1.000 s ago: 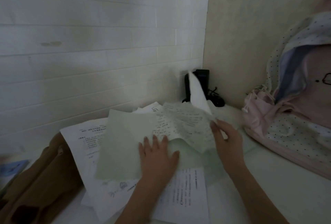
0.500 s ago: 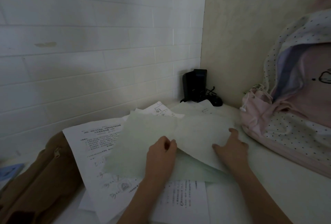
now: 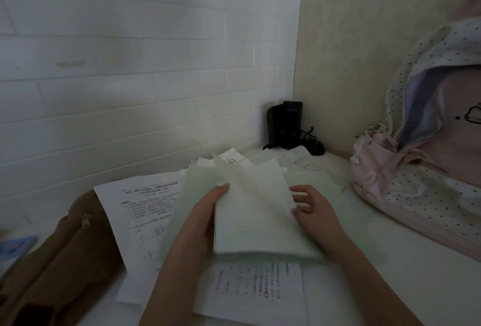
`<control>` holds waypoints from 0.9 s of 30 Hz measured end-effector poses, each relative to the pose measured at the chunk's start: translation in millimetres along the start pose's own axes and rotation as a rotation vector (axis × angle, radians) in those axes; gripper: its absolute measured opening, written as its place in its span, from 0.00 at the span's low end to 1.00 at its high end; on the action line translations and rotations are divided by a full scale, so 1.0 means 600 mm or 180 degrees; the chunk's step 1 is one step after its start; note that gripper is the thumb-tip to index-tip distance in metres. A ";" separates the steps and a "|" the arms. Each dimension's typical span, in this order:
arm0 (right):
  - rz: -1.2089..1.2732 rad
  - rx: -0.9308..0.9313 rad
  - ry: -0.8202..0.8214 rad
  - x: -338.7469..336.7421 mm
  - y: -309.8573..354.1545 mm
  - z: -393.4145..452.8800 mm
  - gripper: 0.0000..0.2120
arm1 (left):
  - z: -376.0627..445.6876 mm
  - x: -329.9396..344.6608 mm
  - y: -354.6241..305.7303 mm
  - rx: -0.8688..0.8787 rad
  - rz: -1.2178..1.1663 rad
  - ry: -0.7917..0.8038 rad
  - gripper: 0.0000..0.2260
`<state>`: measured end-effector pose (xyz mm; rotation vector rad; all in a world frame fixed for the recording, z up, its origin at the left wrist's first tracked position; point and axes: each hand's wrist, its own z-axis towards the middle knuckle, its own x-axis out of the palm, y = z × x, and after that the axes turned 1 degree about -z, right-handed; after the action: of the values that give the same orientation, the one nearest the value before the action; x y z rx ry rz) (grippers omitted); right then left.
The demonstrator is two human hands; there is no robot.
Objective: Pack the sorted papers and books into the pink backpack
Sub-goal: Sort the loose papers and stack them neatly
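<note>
Now w/ left hand (image 3: 200,224) and right hand (image 3: 315,211) both gripping the folded green sheets (image 3: 255,211), best square edges before sliding into pink backpack (image 3: 421,169).

Left hand (image 3: 205,219) and right hand (image 3: 316,211) grip with curled fingers.

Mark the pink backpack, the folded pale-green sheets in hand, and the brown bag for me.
pink backpack (image 3: 374,169): head view, on its pink drawstring side pocket.
folded pale-green sheets (image 3: 255,211): head view, on the blank top face between both hands.
brown bag (image 3: 65,260): head view, on the fabric below its zip pull.
</note>
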<state>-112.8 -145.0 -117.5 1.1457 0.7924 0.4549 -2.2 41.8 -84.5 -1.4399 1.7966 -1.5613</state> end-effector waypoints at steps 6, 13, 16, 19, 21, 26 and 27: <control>-0.2029 0.0569 -0.0686 -0.044 0.012 -0.010 0.19 | 0.004 -0.010 0.013 0.1107 0.1948 -0.1129 0.06; -0.2183 0.1335 -0.0280 -0.073 -0.004 -0.016 0.46 | 0.012 -0.013 0.031 0.1787 0.2712 -0.1577 0.07; -0.1670 0.1171 -0.0304 -0.089 -0.003 -0.014 0.49 | 0.011 -0.016 0.036 0.1841 0.2779 -0.1597 0.12; -0.1639 0.0835 -0.0128 -0.117 0.010 -0.018 0.41 | 0.016 -0.019 0.040 0.1860 0.2762 -0.1629 0.23; -0.1407 0.0495 -0.0065 -0.137 0.022 -0.021 0.37 | 0.013 -0.018 0.041 0.1867 0.2757 -0.1665 0.26; -0.0192 0.0754 -0.1143 -0.170 0.020 -0.021 0.31 | 0.009 -0.023 0.037 0.1821 0.3591 -0.2241 0.29; 0.0455 0.0963 -0.1197 -0.176 0.015 -0.018 0.28 | 0.014 -0.027 0.039 0.1879 0.3556 -0.2136 0.29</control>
<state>-189.3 -207.8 -77.5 1.5223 0.4600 0.2283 0.5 48.1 -113.0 -0.3944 1.1709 -0.7439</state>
